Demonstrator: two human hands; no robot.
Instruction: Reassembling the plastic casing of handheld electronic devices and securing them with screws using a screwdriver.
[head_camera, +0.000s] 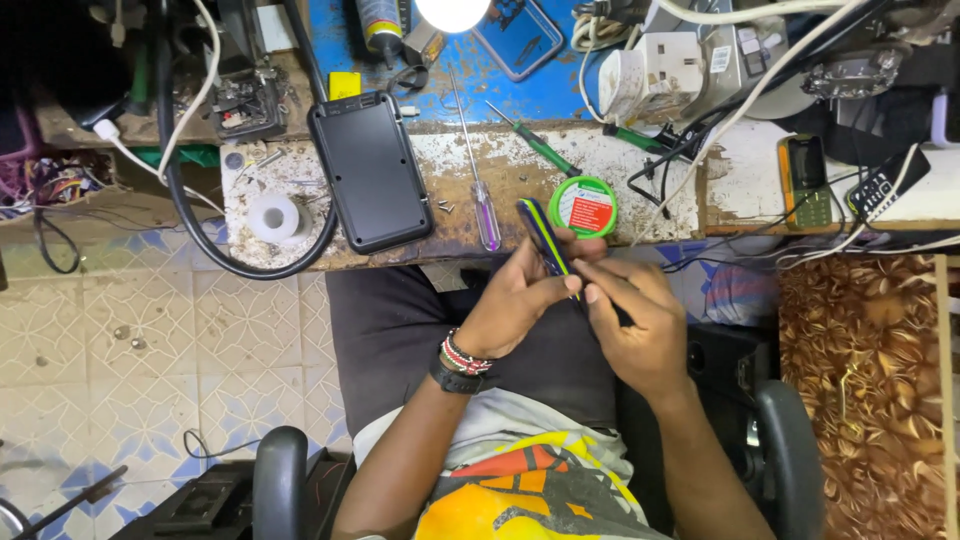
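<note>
Centre frame, over the lap: left hand (520, 300) and right hand (640, 330) both grip a slim blue-yellow tool (545, 240), long axis running toward upper left (tip hidden between fingers). Beyond it, green round tin (583, 207) on the surface (640, 160), just beside.

On the bench (500, 245), a phone (371, 171) lies left of a screwdriver (478, 175), with a roll of tape (273, 217) further left. A round tin (583, 206) sits right of the screwdriver, near the bench's front edge. Both hands (575, 310) meet just before the tin, over the lap, around a narrow tool (545, 240).
</note>
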